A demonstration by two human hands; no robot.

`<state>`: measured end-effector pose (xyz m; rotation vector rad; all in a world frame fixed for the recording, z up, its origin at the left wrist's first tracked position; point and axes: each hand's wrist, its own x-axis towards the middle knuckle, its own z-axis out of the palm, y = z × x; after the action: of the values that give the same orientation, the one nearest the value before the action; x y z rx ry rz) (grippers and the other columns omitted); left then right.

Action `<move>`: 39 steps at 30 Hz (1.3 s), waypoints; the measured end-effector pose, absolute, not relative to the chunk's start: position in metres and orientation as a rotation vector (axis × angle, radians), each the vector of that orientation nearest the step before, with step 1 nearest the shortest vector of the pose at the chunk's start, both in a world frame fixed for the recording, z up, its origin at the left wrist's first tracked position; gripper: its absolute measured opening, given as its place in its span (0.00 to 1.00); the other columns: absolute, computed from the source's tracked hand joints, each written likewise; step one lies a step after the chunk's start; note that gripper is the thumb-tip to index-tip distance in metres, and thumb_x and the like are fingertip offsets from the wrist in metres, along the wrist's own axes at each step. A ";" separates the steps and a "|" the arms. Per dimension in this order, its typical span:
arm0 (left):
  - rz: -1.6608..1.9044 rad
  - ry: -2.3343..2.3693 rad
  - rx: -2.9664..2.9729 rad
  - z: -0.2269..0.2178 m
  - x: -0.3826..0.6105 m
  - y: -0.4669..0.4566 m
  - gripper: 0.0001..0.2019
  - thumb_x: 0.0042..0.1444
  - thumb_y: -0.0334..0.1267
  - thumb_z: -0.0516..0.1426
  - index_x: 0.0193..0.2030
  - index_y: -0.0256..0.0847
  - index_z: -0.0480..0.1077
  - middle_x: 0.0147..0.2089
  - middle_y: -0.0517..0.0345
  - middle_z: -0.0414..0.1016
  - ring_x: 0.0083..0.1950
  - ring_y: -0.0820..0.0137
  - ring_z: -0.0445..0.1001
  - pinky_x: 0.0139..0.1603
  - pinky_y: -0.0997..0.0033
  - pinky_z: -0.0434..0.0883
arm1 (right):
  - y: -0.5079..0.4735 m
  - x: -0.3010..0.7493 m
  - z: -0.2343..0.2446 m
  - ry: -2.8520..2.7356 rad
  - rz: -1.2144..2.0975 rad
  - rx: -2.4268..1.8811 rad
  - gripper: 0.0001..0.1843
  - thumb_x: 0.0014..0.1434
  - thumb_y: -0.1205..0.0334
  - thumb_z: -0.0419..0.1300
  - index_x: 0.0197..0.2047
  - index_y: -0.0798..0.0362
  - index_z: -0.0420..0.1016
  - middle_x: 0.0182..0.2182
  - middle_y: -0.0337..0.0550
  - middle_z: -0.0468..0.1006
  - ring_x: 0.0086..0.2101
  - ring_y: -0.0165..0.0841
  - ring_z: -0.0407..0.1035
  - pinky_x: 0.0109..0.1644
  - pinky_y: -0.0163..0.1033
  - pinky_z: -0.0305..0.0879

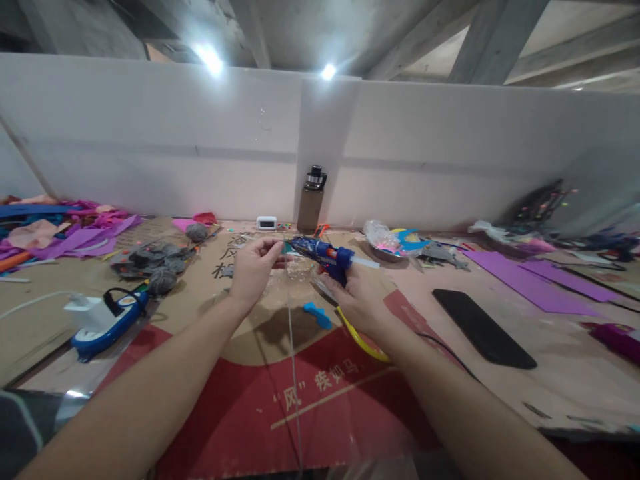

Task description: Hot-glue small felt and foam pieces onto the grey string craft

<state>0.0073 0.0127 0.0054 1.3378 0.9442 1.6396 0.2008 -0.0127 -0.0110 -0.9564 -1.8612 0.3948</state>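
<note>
My right hand (353,293) is wrapped round a blue hot glue gun (337,257), and a pale glue stick (367,261) juts from its back. The nozzle points left, towards my left hand (257,263). The thumb and fingers of my left hand pinch a small dark-green piece (287,247), too small to make out well. A thin grey string (291,333) runs from near those fingertips down towards me. Below the hands lies a blue cut piece (317,315). A yellow curved handle (361,339) lies under my right wrist, partly hidden.
Red-and-brown cardboard (240,400) covers the table. At left are a blue power strip (110,327), grey yarn balls (163,281) and coloured scraps (85,233). A bottle (311,203) stands behind. To the right are a bowl of scraps (393,243), a black phone (483,327) and purple sheets (530,280).
</note>
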 end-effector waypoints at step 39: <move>1.661 0.958 1.322 0.007 0.008 0.010 0.13 0.51 0.44 0.61 0.37 0.37 0.70 0.31 0.58 0.74 0.30 0.69 0.78 0.32 0.69 0.76 | -0.014 0.200 -0.011 -1.848 0.378 -1.011 0.12 0.61 0.57 0.53 0.45 0.52 0.70 0.37 0.47 0.76 0.37 0.39 0.70 0.43 0.47 0.66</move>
<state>0.0085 0.0101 0.0072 1.3218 0.9583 1.6609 0.2004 -0.0142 -0.0106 -1.0112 -1.8482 0.3777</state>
